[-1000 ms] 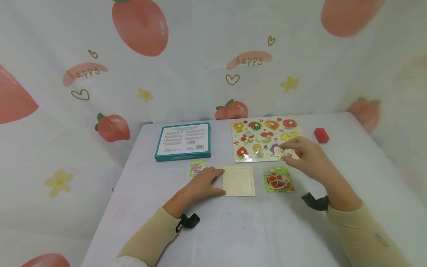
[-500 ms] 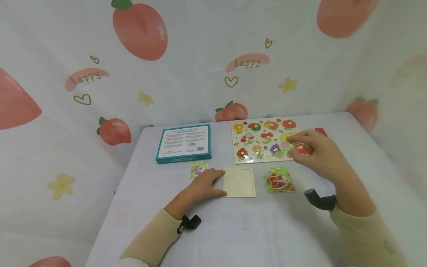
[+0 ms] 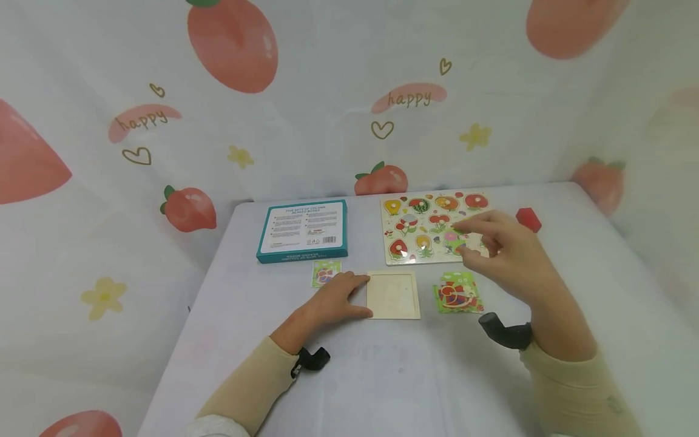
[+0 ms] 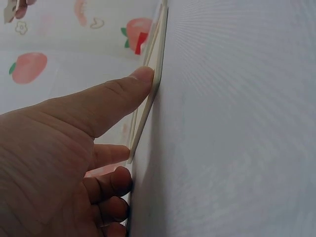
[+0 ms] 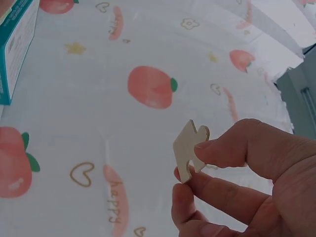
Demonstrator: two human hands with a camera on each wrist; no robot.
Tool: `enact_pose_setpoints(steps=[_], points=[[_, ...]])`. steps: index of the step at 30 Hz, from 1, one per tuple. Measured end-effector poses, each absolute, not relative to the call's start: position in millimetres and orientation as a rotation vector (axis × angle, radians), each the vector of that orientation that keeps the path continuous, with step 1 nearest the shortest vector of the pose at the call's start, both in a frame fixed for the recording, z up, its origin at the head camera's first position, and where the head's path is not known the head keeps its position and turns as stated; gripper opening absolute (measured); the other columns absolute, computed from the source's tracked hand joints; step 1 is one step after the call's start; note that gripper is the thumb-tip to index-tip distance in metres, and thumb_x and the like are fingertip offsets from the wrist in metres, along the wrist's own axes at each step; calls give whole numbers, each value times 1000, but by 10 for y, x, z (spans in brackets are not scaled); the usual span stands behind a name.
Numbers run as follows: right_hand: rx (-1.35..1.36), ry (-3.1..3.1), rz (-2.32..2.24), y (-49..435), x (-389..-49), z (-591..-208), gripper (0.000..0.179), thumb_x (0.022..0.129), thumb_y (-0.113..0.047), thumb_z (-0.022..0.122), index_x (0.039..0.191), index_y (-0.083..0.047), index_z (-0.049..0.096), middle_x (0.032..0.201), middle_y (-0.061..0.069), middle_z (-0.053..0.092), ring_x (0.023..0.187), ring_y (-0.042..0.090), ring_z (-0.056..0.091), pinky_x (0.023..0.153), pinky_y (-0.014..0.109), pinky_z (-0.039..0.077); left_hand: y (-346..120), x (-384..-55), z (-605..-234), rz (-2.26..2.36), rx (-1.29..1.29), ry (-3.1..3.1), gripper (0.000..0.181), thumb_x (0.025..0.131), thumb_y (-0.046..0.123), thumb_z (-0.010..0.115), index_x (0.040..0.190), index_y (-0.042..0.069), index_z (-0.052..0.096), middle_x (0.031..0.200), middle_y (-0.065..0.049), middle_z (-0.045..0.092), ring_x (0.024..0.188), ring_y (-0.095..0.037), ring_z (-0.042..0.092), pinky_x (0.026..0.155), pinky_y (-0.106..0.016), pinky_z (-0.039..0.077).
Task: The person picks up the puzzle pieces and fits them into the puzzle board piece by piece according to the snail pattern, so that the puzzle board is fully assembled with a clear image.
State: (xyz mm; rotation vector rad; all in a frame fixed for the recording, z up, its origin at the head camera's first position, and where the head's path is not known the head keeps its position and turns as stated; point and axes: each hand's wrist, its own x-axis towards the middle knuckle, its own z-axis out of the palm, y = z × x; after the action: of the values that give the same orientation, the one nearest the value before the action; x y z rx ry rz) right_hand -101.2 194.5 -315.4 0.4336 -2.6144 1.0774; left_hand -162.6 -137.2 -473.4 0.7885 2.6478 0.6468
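A shallow square wooden puzzle tray (image 3: pixel 392 297) lies bare on the table. My left hand (image 3: pixel 334 301) holds its left side, the thumb (image 4: pixel 140 76) on the near corner and the index finger on the far one. Raised above the table, my right hand (image 3: pixel 505 252) pinches a jigsaw piece (image 3: pixel 451 238) between thumb and fingers. Its printed face is green with a pink patch in the head view; the right wrist view shows the plain wooden back of the piece (image 5: pixel 185 145). Right of the tray lies a pile of printed jigsaw pieces (image 3: pixel 457 294).
A fruit peg puzzle board (image 3: pixel 424 215) lies behind the tray, partly hidden by my right hand. At the back left is a teal-edged box (image 3: pixel 303 229), with a small picture card (image 3: pixel 326 271) in front. A red block (image 3: pixel 528 220) sits at the back right.
My right hand moves right, then back left, and the piece turns so its printed face shows more. The left hand and the tray stay in place.
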Motion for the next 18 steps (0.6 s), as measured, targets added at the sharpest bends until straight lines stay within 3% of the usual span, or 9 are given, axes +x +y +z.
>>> enact_pose_setpoints(steps=[6, 12, 18], points=[[415, -2607, 1113, 1768, -1007, -3188, 38, 87, -11, 80, 124, -9, 74, 106, 3, 61, 75, 21, 46, 55, 25, 39, -1371, -1623, -4752, 631, 791, 2652, 80, 86, 49, 80, 151, 12, 51, 105, 4, 54, 99, -16, 48, 84, -35, 42], [426, -2538, 1217, 1592, -1032, -3268, 35, 87, -11, 80, 122, -12, 75, 98, 0, 60, 69, 21, 46, 56, 27, 38, -1360, -1620, -4736, 614, 794, 2659, 80, 86, 48, 81, 151, 12, 51, 118, 0, 59, 104, -17, 50, 91, -37, 45], [429, -2536, 1323, 1445, -1071, -3357, 31, 88, -11, 80, 118, -14, 76, 106, -2, 65, 76, 21, 49, 62, 26, 41, -1361, -1616, -4741, 616, 789, 2662, 81, 86, 48, 81, 152, 12, 51, 129, -3, 59, 111, -18, 51, 97, -39, 45]])
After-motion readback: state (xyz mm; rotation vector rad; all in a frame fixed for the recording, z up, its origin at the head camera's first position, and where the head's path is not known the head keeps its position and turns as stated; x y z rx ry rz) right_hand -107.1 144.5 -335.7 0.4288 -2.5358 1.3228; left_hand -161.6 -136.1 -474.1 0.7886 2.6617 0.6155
